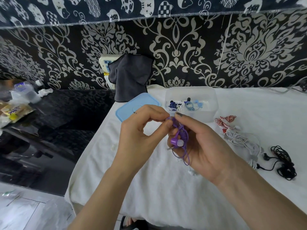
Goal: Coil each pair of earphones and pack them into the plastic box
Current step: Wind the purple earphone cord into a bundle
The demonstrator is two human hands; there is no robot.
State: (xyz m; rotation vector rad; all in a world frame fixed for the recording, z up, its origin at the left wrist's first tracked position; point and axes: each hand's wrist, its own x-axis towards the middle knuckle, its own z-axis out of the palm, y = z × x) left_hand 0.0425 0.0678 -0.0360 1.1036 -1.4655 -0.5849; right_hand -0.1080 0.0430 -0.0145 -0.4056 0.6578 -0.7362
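Observation:
Purple earphones point(180, 137) are bundled between both hands above the white-covered table point(166, 180). My right hand point(201, 146) holds the coil, with an earbud and the jack plug poking out on the left. My left hand point(141, 131) pinches the top end of the purple cord. Behind them the clear plastic box point(211, 98) stands open and holds dark blue, white and light blue coiled earphones point(184, 105). Loose on the table to the right lie red-and-white earphones point(225, 121), white earphones point(240, 138) and black earphones point(284, 161).
The box's light blue lid point(131, 107) lies left of the box. A dark cloth point(130, 77) hangs on the patterned wall over a white power strip point(106, 61). The table's left edge drops to a dark counter with bags and a bottle point(25, 93).

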